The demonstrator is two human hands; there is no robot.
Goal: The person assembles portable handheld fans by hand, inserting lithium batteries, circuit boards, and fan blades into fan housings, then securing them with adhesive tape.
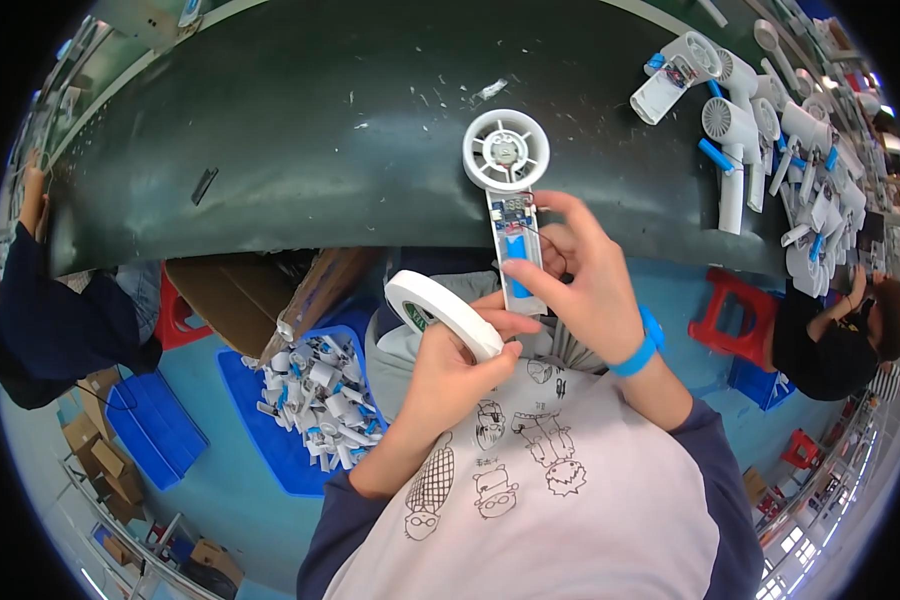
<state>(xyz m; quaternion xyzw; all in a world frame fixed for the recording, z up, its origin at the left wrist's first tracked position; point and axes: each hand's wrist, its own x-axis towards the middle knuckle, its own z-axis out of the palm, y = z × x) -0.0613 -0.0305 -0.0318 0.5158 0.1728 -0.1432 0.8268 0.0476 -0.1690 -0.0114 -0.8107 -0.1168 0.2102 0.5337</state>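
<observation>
Holding an uncased fan in one hand, a tape roll in the other

Head view: the fan (511,205) sits just past the table's near edge at its handle and over the tabletop at its round head, pinched in the right hand (592,285). That thumb presses on the blue battery (517,250) while the index finger reaches up beside the circuit board (513,214); the other fingers are curled at the handle's right side, partly hidden. The left hand (450,370) has thumb and fingers closed around the white roll (448,306), with fingertips extended near the handle's lower end; I cannot tell whether they touch it.

On the left, a blue bin (242,405) holds a heap of white and blue parts (320,395). A cardboard box (225,300) stands beside it, its mouth towards the bin. Farther left is a second blue bin (160,435). More fans (735,130) are piled loose on the table (320,120) at right.
</observation>
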